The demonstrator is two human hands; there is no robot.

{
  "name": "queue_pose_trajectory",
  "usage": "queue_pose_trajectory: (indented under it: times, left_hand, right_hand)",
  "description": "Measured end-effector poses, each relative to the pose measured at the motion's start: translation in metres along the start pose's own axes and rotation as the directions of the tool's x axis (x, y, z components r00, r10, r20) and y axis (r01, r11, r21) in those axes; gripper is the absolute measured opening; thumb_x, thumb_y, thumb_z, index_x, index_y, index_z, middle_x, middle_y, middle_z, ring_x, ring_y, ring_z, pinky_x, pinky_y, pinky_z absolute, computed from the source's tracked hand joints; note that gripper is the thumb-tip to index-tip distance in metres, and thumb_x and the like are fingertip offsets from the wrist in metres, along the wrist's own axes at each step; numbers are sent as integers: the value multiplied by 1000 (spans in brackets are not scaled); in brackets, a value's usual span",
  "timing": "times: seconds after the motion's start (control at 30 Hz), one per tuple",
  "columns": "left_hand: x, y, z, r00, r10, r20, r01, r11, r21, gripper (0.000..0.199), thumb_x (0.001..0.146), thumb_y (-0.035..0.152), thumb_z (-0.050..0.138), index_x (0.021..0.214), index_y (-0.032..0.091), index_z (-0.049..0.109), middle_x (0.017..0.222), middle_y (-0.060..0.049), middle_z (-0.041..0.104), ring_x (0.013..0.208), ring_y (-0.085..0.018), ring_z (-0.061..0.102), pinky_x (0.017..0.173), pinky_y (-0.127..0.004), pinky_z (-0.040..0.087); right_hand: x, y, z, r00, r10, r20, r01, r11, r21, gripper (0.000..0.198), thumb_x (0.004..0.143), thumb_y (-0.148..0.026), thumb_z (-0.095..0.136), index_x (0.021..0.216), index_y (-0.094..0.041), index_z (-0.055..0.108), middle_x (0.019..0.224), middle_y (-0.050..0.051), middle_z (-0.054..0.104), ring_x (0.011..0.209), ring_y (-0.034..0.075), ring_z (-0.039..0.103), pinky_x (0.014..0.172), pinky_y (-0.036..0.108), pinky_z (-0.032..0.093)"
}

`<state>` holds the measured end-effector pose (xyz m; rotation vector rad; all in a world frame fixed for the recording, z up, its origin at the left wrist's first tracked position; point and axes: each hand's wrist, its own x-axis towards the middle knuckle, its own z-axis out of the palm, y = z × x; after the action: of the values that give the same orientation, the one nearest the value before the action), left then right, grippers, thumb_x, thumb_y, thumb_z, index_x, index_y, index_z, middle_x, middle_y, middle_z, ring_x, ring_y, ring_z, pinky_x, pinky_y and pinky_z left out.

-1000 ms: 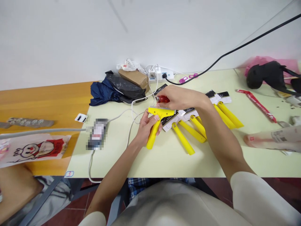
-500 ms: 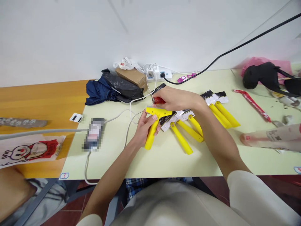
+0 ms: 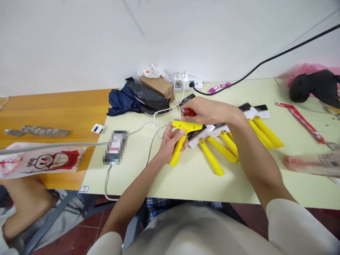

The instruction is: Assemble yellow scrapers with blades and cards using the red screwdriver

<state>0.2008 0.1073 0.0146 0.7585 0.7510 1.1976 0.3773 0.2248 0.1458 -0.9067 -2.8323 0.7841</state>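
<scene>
My left hand (image 3: 169, 144) is closed around a yellow scraper (image 3: 178, 152), its wide head turned up and away from me and its handle slanting toward me. Two small dark screw spots show on the head. Just above the head, my right hand (image 3: 204, 110) grips a red screwdriver handle (image 3: 188, 112); the shaft and tip are hidden or too small to make out. Right of the held scraper lie several more yellow scrapers (image 3: 211, 157), with black-and-white packaging cards (image 3: 195, 137) at their heads, partly behind my right forearm.
A phone with a blurred screen (image 3: 115, 147) and cables lie to the left. Behind are a dark blue umbrella (image 3: 120, 101), a cardboard box (image 3: 158, 86) and a power strip (image 3: 187, 83). On the right are a red wrapper strip (image 3: 301, 122) and a plastic cup (image 3: 313, 163). A person's leg (image 3: 29, 202) shows at lower left.
The whole view has shifted, so things appear farther right. Both hands keep their holds on the scraper and the screwdriver, with little change between them.
</scene>
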Motion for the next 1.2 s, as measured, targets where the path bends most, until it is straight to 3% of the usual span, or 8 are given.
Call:
queue_pose_trajectory:
  times: [0.17,0.53,0.63,0.77,0.83,0.93,1.03,1.2]
  left_hand:
    - [1,0,-1,999,26,-27,-27,1000,-8,45,95,43,87,119,29,52,86,5,69,56,-10,67,41,-18,43]
    - [-7,6,-3,997,22,-76,-24,1000,-14,53,90,48,91,120,30,51,83,6,67,53,-9,62,41,-19,40]
    - [-3,17,-13,993,71,-92,-68,997,36,54,88,49,92,119,30,52,83,6,68,53,-10,63,42,-19,40]
    - [6,40,-34,940,226,-256,-219,974,57,57,83,49,96,115,31,53,95,4,72,57,-7,61,44,-18,41]
    - [8,49,-43,905,269,-330,-268,962,48,55,82,47,97,112,30,54,97,4,71,60,-7,61,45,-17,41]
    - [9,52,-53,879,276,-390,-295,955,11,51,83,44,96,109,30,55,97,4,69,61,-6,61,45,-17,41]
    - [9,49,-57,872,267,-411,-298,954,-12,50,83,43,96,108,30,55,95,5,67,61,-6,61,45,-17,40]
    - [8,47,-57,879,275,-389,-309,951,-27,51,82,44,96,105,30,52,97,5,66,64,-7,62,46,-18,41]
  right_hand:
    - [1,-3,-1,999,-6,-34,6,1000,16,40,103,-24,63,73,-21,38,67,-5,41,61,11,28,63,33,28]
    - [9,-11,11,997,-61,-51,59,997,-43,31,88,-4,62,75,-22,40,72,-2,50,66,14,36,67,34,25]
    - [12,-13,13,989,-26,-146,27,1000,2,27,96,-12,63,77,-21,46,74,-2,53,67,14,38,69,33,28]
    - [18,-9,17,945,38,-326,-51,998,-30,12,106,-22,57,96,-19,64,90,5,67,79,19,53,75,33,31]
    - [23,-4,23,955,68,-289,-100,990,-99,16,108,-22,53,106,-17,67,100,10,71,87,23,58,76,34,32]
    - [35,2,39,988,102,-116,-123,974,-192,18,107,-21,51,109,-16,68,103,13,73,87,24,60,74,34,31]
    - [48,5,65,995,76,65,-61,976,-211,10,100,-24,66,104,-17,71,99,13,73,84,24,61,71,34,30]
    - [62,5,100,981,53,189,-11,977,-214,36,99,-38,74,127,-16,70,117,17,74,95,27,66,72,33,31]
